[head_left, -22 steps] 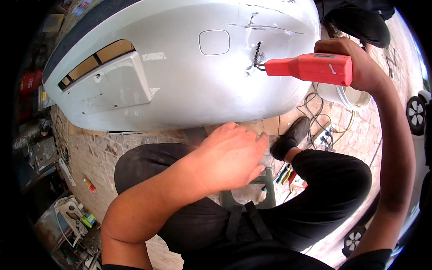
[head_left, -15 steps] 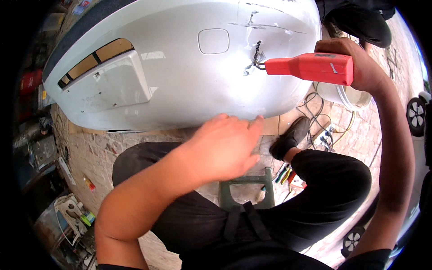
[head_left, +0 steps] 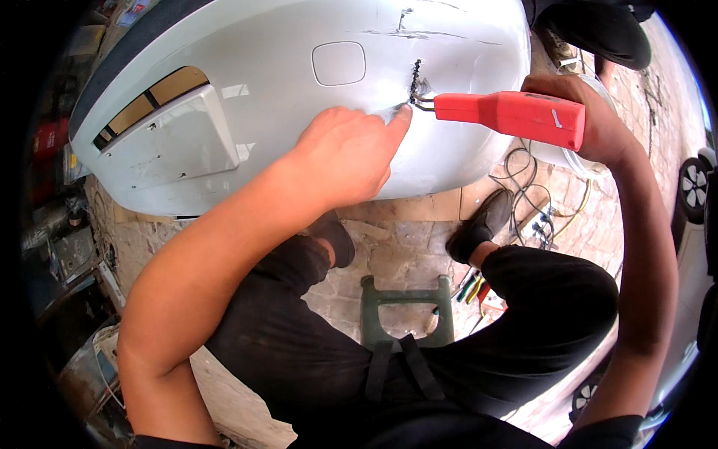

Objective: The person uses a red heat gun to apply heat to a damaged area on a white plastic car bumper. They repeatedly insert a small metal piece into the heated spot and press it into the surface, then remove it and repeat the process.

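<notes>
A silver-grey car bumper (head_left: 277, 127) lies across the space before me. A dark, jagged line of weld marks (head_left: 416, 76) runs down its right part. My right hand (head_left: 572, 97) is closed round the rear of a red hot stapler (head_left: 508, 114). The stapler's two metal prongs (head_left: 424, 103) meet the lower end of that line. My left hand (head_left: 351, 153) reaches over the bumper with nothing visible in it. Its index finger stretches to the bumper right beside the prong tips; the other fingers are partly curled.
A green stool (head_left: 407, 299) stands between my legs. Pliers and screwdrivers (head_left: 473, 287) lie to its right. Cables (head_left: 516, 168) and a power strip (head_left: 535, 224) cross the brick floor by a white bucket (head_left: 557, 156). Another person's dark-clothed leg (head_left: 598, 37) is at upper right.
My left hand has moved up and forward from the bumper's near edge to the prong tips. The bumper sits slightly further left in view. My right hand still grips the stapler.
</notes>
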Demonstrator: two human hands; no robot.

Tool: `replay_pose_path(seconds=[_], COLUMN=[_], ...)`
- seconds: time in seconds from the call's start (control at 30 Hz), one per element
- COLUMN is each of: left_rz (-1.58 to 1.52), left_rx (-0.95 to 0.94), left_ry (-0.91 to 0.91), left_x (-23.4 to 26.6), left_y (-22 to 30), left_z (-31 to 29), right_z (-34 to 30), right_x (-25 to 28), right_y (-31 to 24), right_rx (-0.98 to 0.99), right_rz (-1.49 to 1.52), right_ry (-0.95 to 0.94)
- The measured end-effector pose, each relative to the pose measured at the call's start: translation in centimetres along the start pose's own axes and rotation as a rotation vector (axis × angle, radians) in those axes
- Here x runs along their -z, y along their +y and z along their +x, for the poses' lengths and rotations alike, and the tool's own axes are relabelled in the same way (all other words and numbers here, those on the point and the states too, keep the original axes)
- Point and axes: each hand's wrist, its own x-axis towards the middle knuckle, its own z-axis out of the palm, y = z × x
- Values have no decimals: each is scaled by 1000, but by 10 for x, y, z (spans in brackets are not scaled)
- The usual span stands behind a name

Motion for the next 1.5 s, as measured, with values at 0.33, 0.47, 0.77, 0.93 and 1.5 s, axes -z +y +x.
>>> replay_pose_path(seconds=[0.33, 0.47, 0.77, 0.93, 1.5], left_rz=[80, 117, 362, 273, -283], left_rx=[31, 43, -4, 27, 310], left_ry=[24, 0, 135, 13, 178], left_x=[-3, 2, -6, 4, -20], left_y=[1, 1, -11, 2, 18], left_z=[2, 7, 6, 1, -11], right_z=[-11, -9, 4, 3, 2], right_x=[-9, -7, 7, 12, 3], right_y=[-4, 3, 7, -1, 22], right_rx=[-58, -28, 83, 54, 190], right_rz=[47, 63, -51, -86, -110], right_ry=[17, -34, -54, -32, 45])
